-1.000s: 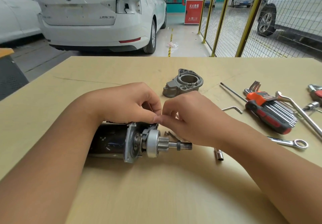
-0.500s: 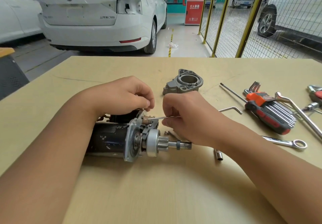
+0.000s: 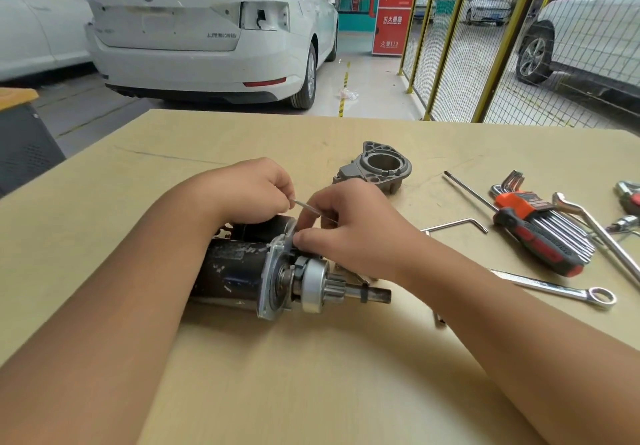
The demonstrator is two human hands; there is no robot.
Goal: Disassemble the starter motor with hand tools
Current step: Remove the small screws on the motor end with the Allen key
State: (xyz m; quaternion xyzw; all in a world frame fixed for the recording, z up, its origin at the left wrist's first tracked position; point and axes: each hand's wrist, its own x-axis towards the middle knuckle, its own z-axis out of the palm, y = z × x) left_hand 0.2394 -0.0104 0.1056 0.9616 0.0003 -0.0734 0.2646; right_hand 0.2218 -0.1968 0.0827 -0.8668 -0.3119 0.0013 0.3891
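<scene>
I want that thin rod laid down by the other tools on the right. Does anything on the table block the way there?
The right hand itself lies across that path. Beyond it, bare table reaches the bent hex key. The left hand pinches the thin rod.

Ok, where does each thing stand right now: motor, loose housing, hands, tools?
starter motor: lying on its side, front housing off, gear and shaft bare.
front housing: detached, resting apart on the table.
thin pin: pinched by the left hand.
right hand: fingertips on the motor's plate.
wrench: lying flat, untouched.
screwdriver: lying flat, untouched.
</scene>
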